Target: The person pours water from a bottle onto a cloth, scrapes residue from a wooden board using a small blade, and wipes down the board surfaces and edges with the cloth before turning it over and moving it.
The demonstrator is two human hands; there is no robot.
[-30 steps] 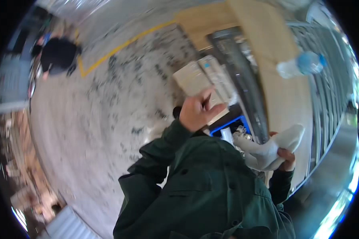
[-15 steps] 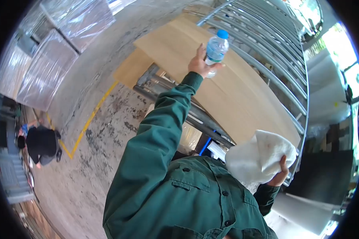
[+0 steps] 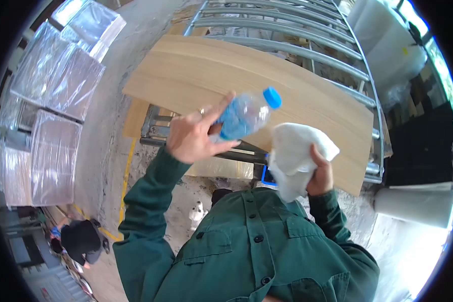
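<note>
Grasped in the left hand [image 3: 194,135] is a clear plastic bottle [image 3: 246,116], its long axis slanting from that palm up to its blue cap [image 3: 272,97], rightward; by the right hand [image 3: 321,173], a soft white cloth [image 3: 299,148] is gripped just beside it.

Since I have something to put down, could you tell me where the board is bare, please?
The board is bare at its left end and between the bottle and the metal rack. Above its near middle is crowded: left hand with the bottle, right hand with the white cloth.
</note>
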